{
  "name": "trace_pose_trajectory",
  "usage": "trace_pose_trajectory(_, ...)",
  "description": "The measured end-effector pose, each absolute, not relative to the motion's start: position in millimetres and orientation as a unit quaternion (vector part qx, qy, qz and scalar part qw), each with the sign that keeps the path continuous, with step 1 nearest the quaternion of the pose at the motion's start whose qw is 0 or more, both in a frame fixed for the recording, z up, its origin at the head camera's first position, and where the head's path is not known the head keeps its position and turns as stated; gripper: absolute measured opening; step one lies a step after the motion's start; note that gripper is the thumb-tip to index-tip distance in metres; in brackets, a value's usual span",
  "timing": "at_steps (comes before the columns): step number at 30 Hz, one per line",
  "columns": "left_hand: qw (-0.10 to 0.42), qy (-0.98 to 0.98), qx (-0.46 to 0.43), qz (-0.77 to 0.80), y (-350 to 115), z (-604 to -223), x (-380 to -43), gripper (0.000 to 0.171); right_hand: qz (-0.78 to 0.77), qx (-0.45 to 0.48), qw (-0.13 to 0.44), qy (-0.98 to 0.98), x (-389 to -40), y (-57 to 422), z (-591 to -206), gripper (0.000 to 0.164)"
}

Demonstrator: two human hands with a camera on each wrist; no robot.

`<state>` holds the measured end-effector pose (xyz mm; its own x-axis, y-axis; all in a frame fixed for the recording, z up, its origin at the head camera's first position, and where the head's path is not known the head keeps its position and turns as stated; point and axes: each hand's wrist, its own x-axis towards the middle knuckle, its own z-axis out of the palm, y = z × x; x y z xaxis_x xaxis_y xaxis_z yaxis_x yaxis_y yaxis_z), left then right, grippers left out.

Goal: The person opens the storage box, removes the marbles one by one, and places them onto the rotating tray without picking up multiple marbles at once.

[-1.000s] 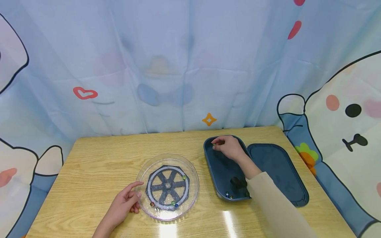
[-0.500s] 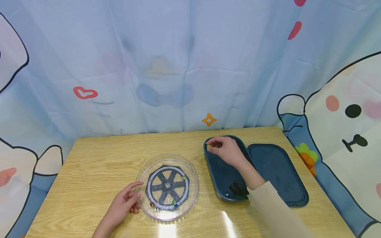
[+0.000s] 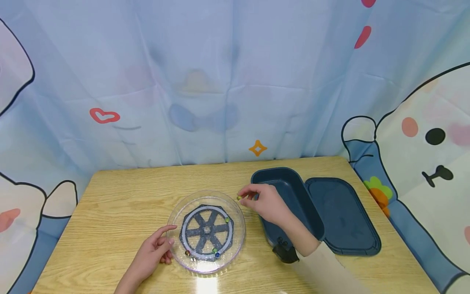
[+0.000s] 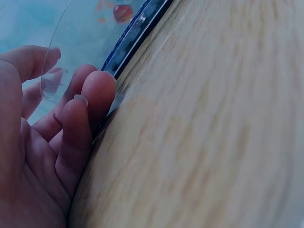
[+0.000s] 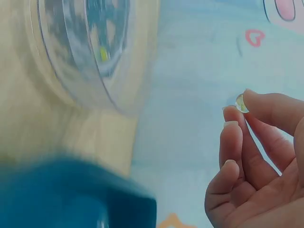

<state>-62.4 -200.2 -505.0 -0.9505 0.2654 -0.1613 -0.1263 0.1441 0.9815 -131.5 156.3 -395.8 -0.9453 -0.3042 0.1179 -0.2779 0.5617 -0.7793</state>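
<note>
My right hand (image 3: 262, 202) pinches a yellow-green marble (image 3: 239, 198) between thumb and fingertips, just outside the far right rim of a clear round dish (image 3: 238, 237). In the right wrist view the marble (image 5: 242, 103) shows between the fingertips. Against the dish's left rim, my left hand (image 3: 150, 251) holds the edge; thumb and index finger reach over it, and the other fingers curl outside, low by the table. Inside the dish lie several marbles, among them a green one (image 3: 227, 219), a blue one (image 3: 218, 255) and a brownish one (image 3: 187, 252).
A dark blue rectangular box (image 3: 258, 175) stands right of the dish, partly behind my right forearm. Its flat lid (image 3: 341, 212) lies beside it. Under or in the dish shows a dark spoked pattern with a white ring (image 3: 185, 234). A patterned curtain (image 3: 205, 81) hangs behind the table.
My right hand has come out of the box with the marble and moved left and nearer, toward the dish's rim. The left hand keeps its place.
</note>
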Motion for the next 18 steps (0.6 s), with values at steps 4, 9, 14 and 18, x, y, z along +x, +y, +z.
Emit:
trace_pose_trajectory(4,0.151,0.741,0.044,0.653,-200,-505,-62,0.049,-0.454,-0.179,0.034,0.872,-120,144,-403,0.009)
trace_pose_trajectory(9,0.151,0.741,0.042,0.653,-200,-506,-62,0.049,-0.476,-0.193,0.059,0.856,-110,132,-412,0.01)
trace_pose_trajectory(14,0.154,0.738,0.038,0.656,-200,-505,-62,0.049,-0.503,-0.196,0.085,0.838,-100,122,-419,0.012)
trace_pose_trajectory(18,0.155,0.738,0.035,0.655,-199,-504,-62,0.049,-0.52,-0.195,0.108,0.824,-94,116,-427,0.012)
